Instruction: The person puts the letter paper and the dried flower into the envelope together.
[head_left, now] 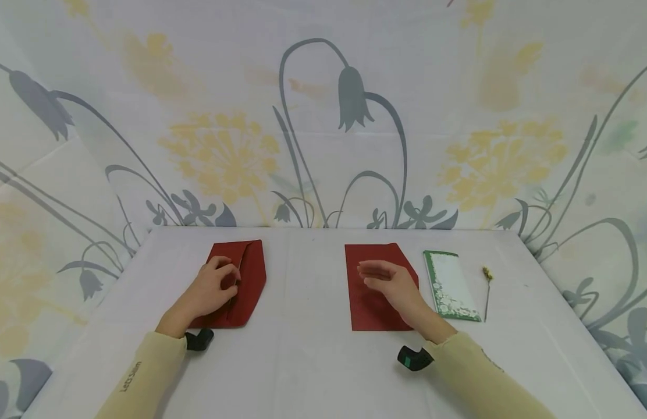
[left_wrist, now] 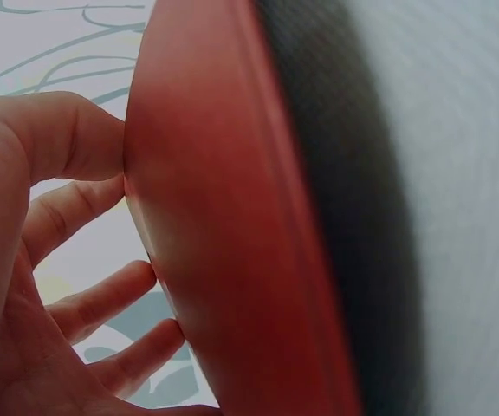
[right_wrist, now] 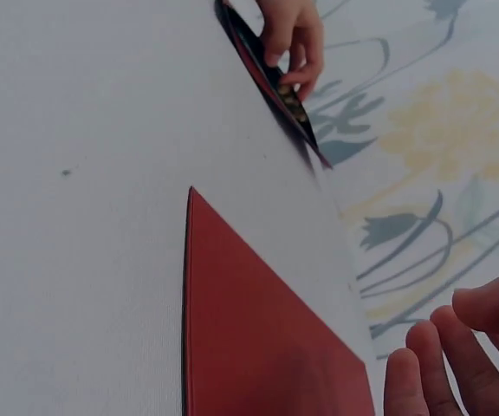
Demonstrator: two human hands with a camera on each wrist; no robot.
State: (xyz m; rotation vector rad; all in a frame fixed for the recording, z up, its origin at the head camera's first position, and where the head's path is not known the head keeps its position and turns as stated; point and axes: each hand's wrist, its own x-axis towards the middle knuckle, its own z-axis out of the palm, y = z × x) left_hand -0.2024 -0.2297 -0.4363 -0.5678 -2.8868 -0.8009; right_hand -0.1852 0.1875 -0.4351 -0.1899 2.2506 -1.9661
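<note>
Fingers (left_wrist: 102,299) of the left hand (head_left: 212,288) pinch the edge of a flat red envelope with an angled flap (head_left: 254,279), toward the far left corner of a white-covered bench (head_left: 305,372).
The right hand (head_left: 397,290) holds nothing, its fingers close together above a second flat red envelope (head_left: 362,302), right of centre near the far edge. Farther right lie a white rectangular card with a green floral border (head_left: 454,285) and a thin-stemmed yellow flower (head_left: 487,276). A light pinch, kept close to the edge, should best avoid creasing the left envelope.
</note>
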